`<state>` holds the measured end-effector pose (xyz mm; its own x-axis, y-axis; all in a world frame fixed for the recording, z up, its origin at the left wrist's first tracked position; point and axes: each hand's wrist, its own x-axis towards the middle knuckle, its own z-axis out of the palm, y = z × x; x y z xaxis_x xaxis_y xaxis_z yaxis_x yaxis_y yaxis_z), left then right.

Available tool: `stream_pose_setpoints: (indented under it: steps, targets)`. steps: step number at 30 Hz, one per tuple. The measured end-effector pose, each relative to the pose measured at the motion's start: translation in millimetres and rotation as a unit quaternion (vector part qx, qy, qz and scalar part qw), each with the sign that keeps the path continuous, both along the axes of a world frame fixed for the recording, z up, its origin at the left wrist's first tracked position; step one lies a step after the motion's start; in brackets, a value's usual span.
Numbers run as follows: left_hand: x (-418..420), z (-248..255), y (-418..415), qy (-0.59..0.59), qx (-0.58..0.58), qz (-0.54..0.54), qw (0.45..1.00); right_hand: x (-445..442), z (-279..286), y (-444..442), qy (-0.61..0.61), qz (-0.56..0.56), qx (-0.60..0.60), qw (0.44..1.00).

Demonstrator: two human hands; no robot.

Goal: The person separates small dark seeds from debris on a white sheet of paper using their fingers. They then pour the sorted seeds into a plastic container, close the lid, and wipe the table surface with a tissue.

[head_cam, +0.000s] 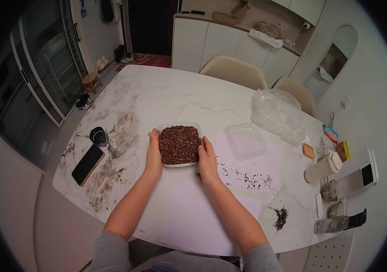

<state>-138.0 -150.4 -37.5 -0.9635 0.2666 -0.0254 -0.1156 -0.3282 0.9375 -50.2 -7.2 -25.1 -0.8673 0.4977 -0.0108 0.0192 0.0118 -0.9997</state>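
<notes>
A clear plastic container (pixel 179 165) filled to near its rim with small reddish-brown flakes or grains (pixel 179 144) is between my two hands. My left hand (pixel 154 154) presses along its left wall, fingers pointing away from me. On the opposite wall rests my right hand (pixel 208 162), its thumb by the rim. Whether the container is lifted or stands on the marble-patterned table (pixel 166 91) I cannot tell. To its right lies a clear plastic lid (pixel 244 141), partly over a pale lilac sheet (pixel 268 163) strewn with dark bits (pixel 253 180).
Another lilac sheet (pixel 196 221) lies nearest me. At left are a phone (pixel 88 165) and a black-topped object (pixel 98 136). A crumpled clear plastic bag (pixel 276 114) sits at back right. A tumbler (pixel 322 167), a glass (pixel 330 190) and a bottle (pixel 336 224) line the right edge, near a dark crumb pile (pixel 280 218).
</notes>
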Motion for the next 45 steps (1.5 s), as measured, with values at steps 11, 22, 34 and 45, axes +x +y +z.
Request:
stream_pose_setpoints:
  steps: [11, 22, 34, 45]
  targets:
    - [5, 9, -14, -0.028, -0.003, 0.013, 1.000, 1, 25, -11, 0.009, 0.057, -0.076, 0.995]
    - [-3, 7, -18, -0.006, -0.025, 0.005, 1.000, 4, 10, -12, -0.004, 0.058, -0.006, 0.998]
    - [10, 26, -43, 0.070, -0.121, 0.031, 0.990, 40, -11, 118, -0.120, -0.163, 0.673, 0.711]
    - [13, 25, -42, 0.066, -0.135, 0.010, 0.989, 30, 22, 151, 0.023, -0.245, 0.793, 0.557]
